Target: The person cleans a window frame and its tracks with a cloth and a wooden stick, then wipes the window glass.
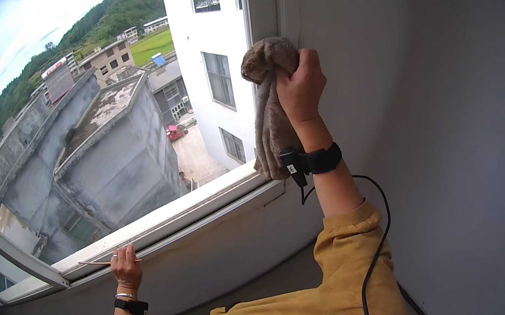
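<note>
My right hand (301, 88) grips a grey-brown plush cloth (270, 110), bunched at its top against the upright side of the window frame (260, 3). The cloth's lower part hangs down to the corner where it meets the sill track. Lower left, my left hand (127, 267) is closed around a thin wooden stick (93, 263), which lies roughly level over the bottom window track (188, 209). Whether the stick's tip touches the track, I cannot tell. A metal bangle and a black strap circle the left wrist.
A sliding sash frame (25, 259) stands at lower left. Outside the opening are a white building (203, 34) and a concrete roof below (127, 126). A white wall (436, 138) rises on the right. A black cable (378, 258) runs from my right wrist strap along my sleeve.
</note>
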`<move>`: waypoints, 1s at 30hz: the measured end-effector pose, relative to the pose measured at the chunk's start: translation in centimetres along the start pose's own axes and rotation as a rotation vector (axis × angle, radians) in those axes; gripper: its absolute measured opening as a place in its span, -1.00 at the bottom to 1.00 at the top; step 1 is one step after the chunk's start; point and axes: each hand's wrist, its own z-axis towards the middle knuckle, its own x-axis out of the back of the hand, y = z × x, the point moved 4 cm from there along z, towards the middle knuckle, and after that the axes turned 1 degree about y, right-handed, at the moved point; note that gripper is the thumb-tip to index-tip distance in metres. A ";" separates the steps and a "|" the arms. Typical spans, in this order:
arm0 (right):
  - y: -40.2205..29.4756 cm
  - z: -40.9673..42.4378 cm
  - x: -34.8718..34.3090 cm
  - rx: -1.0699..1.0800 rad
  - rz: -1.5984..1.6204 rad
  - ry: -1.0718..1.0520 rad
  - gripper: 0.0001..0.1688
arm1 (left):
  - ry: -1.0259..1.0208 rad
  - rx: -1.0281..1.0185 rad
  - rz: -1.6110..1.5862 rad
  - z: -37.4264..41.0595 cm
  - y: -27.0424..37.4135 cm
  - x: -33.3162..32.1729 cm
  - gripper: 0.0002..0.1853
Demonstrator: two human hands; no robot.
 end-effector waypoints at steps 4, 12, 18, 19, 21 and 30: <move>1.4 -6.1 1.4 -0.049 0.028 -0.038 -0.61 | -0.001 -0.004 0.038 -0.5 0.3 -1.5 -0.82; 2.4 -10.2 2.0 -0.092 -0.012 -0.146 -0.60 | 0.053 0.016 -0.023 -1.2 -0.7 -2.6 -0.85; -2.6 10.3 -0.6 0.099 -0.020 0.115 -0.71 | 0.096 -0.062 -0.049 -0.5 -0.8 -1.7 -0.83; -2.9 13.3 -0.9 0.118 -0.032 0.135 -0.74 | 0.120 -0.122 -0.002 0.0 -0.3 -0.5 -0.72; -4.0 18.8 -1.3 0.168 -0.075 0.177 -0.78 | 0.073 -0.021 -0.052 -0.8 -0.5 -0.8 -0.77; -6.9 34.3 -3.7 0.254 -0.279 0.228 -0.63 | 0.096 0.135 -0.237 -4.6 -1.7 -5.6 -0.73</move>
